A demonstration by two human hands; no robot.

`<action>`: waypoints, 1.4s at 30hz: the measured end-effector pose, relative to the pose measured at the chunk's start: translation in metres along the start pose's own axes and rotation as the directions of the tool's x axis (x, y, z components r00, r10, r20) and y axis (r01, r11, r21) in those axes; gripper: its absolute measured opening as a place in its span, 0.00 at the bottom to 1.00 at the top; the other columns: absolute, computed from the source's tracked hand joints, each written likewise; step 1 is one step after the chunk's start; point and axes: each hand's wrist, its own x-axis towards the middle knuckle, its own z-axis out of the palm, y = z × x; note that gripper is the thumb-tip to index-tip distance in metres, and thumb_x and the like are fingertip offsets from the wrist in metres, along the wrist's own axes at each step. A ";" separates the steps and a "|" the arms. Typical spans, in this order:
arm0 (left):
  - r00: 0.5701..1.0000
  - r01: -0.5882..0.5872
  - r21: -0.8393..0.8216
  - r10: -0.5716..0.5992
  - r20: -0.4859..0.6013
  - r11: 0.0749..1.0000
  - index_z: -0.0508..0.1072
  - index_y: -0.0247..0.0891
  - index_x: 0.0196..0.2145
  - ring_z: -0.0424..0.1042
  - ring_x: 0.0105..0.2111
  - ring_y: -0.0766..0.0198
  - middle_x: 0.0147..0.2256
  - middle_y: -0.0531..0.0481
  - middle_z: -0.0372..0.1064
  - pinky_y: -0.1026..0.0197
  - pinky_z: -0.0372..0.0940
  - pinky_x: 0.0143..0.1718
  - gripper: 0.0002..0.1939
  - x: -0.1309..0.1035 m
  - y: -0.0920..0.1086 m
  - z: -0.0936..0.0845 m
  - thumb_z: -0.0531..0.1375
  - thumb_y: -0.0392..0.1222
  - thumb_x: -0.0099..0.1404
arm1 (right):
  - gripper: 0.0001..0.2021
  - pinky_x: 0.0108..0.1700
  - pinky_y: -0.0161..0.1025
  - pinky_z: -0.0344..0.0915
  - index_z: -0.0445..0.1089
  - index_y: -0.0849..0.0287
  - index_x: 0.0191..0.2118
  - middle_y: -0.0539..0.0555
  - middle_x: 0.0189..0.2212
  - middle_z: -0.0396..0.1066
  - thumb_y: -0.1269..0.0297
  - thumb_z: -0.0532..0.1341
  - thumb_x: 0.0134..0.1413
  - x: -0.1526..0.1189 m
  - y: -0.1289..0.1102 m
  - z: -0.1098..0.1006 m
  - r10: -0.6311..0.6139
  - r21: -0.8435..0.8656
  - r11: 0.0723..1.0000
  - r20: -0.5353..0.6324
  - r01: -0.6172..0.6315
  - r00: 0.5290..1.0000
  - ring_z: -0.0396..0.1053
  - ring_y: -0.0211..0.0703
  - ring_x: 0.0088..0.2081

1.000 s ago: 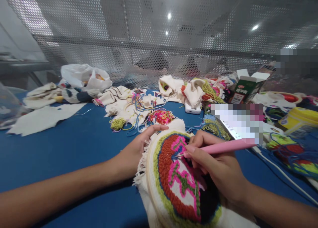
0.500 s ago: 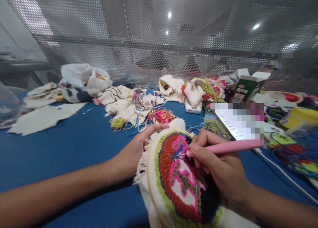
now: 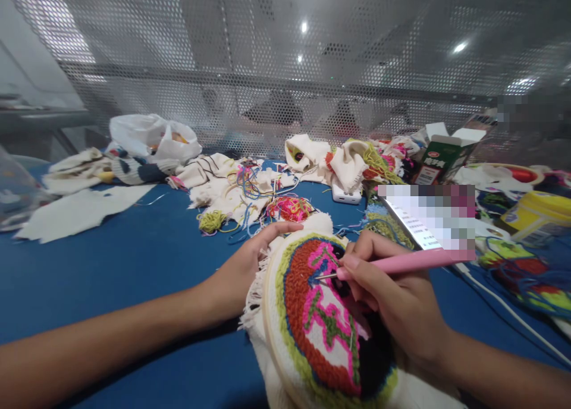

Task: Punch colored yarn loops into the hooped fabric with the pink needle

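Note:
A round wooden hoop stretches white cloth that bears a thick yarn pattern in orange, pink, green, black and lime. At its upper left edge, my left hand grips the hoop and its cloth, some fingers hidden behind it. My right hand closes round a pink punch needle over the right side of the pattern. The thin metal tip rests at a small blue patch near the pattern's upper middle. Frayed cloth hangs from the hoop's left side.
Behind the hoop lie cloth scraps and tangled yarn. To the right are a lit phone, its white cable, a green box and a yellow tub. A plastic bag stands at the back left of the blue table.
The hoop has shifted very slightly to the left. The pink punch needle's rear end sits a little higher, its tip still at the blue patch.

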 end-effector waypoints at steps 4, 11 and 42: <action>1.000 0.006 -0.012 -0.006 0.014 1.000 0.61 0.42 0.48 0.69 0.39 0.64 0.43 0.50 0.69 0.61 0.62 0.42 0.28 -0.001 0.000 -0.001 0.65 0.34 0.51 | 0.13 0.15 0.24 0.47 0.58 0.59 0.21 0.43 0.14 0.57 0.62 0.60 0.51 -0.001 0.001 0.000 -0.015 0.037 0.999 -0.015 0.016 1.000 0.52 0.27 0.15; 0.998 0.056 -0.029 -0.057 -0.011 0.998 0.60 0.40 0.48 0.69 0.37 0.62 0.41 0.48 0.69 0.60 0.63 0.41 0.29 -0.002 0.004 0.002 0.65 0.33 0.49 | 0.13 0.17 0.29 0.49 0.59 0.58 0.19 0.45 0.14 0.57 0.62 0.59 0.51 -0.002 0.002 -0.002 -0.089 0.002 0.996 -0.050 0.089 0.995 0.53 0.30 0.17; 1.000 0.019 -0.007 -0.019 -0.006 1.000 0.62 0.42 0.47 0.70 0.38 0.60 0.43 0.48 0.70 0.59 0.63 0.41 0.30 -0.001 0.001 -0.001 0.67 0.34 0.47 | 0.12 0.18 0.31 0.49 0.61 0.58 0.20 0.47 0.17 0.58 0.64 0.59 0.50 -0.002 0.002 -0.003 -0.116 0.019 0.993 -0.040 0.117 0.992 0.52 0.32 0.18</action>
